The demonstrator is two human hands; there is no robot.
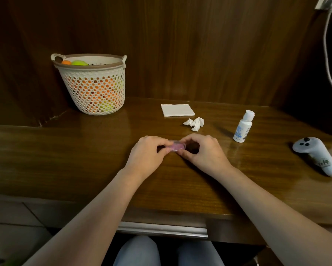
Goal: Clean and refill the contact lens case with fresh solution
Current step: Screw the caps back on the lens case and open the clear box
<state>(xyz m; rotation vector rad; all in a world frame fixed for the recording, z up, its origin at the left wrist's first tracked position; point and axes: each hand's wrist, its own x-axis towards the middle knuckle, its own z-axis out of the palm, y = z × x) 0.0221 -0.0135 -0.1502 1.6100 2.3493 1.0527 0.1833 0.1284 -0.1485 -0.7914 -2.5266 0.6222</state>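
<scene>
Head view: both hands hold the small pink contact lens case [176, 146] just above the counter [84, 150], the left hand [148, 150] pinching its left end and the right hand [201, 150] its right end. Whether it is open, I cannot tell. A crumpled tissue [194, 123] suggests that wiping is done. The capped solution bottle [243, 126] stands far right, so refilling probably remains.
</scene>
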